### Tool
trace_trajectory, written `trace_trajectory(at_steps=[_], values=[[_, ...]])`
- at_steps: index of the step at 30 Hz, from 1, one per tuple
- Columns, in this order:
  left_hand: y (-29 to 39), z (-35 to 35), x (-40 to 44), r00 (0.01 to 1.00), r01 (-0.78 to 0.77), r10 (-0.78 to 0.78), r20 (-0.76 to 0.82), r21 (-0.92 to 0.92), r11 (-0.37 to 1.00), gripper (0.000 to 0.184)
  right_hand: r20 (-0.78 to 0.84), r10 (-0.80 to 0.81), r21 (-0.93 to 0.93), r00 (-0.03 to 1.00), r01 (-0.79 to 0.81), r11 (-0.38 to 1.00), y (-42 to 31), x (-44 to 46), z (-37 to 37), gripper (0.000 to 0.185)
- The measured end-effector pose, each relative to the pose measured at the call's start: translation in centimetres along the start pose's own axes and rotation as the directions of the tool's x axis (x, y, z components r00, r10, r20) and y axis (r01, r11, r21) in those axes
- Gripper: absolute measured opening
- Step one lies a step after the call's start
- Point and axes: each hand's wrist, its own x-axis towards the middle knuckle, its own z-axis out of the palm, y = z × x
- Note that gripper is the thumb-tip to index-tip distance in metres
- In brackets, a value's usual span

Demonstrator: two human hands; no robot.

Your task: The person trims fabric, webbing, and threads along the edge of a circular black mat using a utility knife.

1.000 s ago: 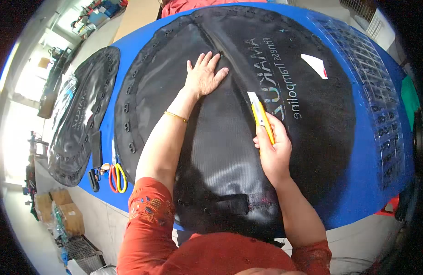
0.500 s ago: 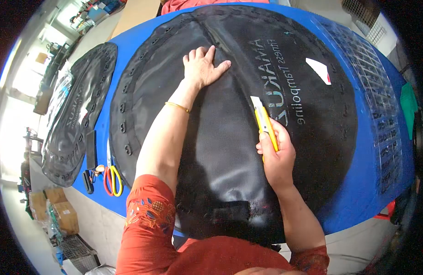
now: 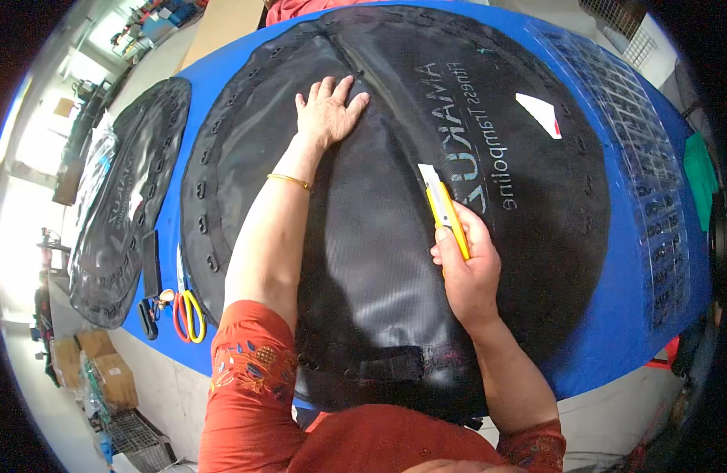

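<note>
Nearly everything has shifted slightly leftward in view since earlier; the black mat [image 3: 379, 260], under the left hand [image 3: 328, 117], looks soft and floppy, best taken by its rim; that hand lies flat, gripping nothing; the right hand [image 3: 474, 284] clasps the yellow cutter [image 3: 444, 209], probably light and stiff, its blade [image 3: 427, 172] bare ahead.

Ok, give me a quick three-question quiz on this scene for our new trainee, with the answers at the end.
1. What does the right hand hold? A: a marker. B: a yellow cutter. C: a ruler.
2. True or false: the white scrap lies directly on the blue table.
3. Fill the blank: the scissors have one red handle loop and one ____ loop.

Key: 1. B. 2. False; it lies on the large black mat. 3. Yellow.
</note>
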Motion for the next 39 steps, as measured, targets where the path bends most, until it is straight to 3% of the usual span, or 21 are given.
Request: trace_trajectory(at_steps=[6,9,12,15,17,29,32,39], values=[[0.4,-0.3,0.1,0.984,0.148,-0.150,0.098,0.030,0.989,0.075,0.002,0.003,-0.002,1.000,-0.003,1.000,0.1,0.0,0.0,0.038],[0.3,-0.5,0.2,0.981,0.150,-0.153,0.120,0.033,0.988,0.075,0.007,-0.004,0.043,1.000,0.004,0.999,0.1,0.1,0.1,0.037],[-0.4,-0.7,0.1,0.982,0.115,-0.118,0.147,0.026,0.993,0.072,0.015,-0.018,0.084,1.000,0.017,0.996,0.6,0.2,0.1,0.035],[-3.4,0.8,-0.6,0.996,-0.067,0.061,0.063,0.085,0.994,0.070,0.023,-0.026,0.109,0.999,0.023,0.994,1.0,0.2,-0.1,0.034],[-4.4,0.6,-1.8,0.994,-0.069,0.060,0.087,0.098,0.993,0.065,-0.014,-0.148,-0.062,0.989,0.147,0.987,2.1,0.6,0.0,0.033],[-3.4,-4.1,-16.1,0.991,-0.051,0.041,0.128,0.080,0.995,0.074,-0.064,-0.289,-0.111,0.955,0.281,0.953,4.1,2.1,0.3,0.032],[-1.8,-5.2,-20.6,0.990,-0.092,0.084,0.117,0.060,0.994,0.083,-0.049,-0.209,-0.006,0.977,0.209,0.978,2.7,1.6,0.4,0.033],[1.9,-5.6,-25.8,0.989,-0.131,0.128,0.068,0.032,0.991,0.089,0.002,-0.261,-0.064,0.965,0.261,0.963,3.1,2.2,-0.1,0.039]])
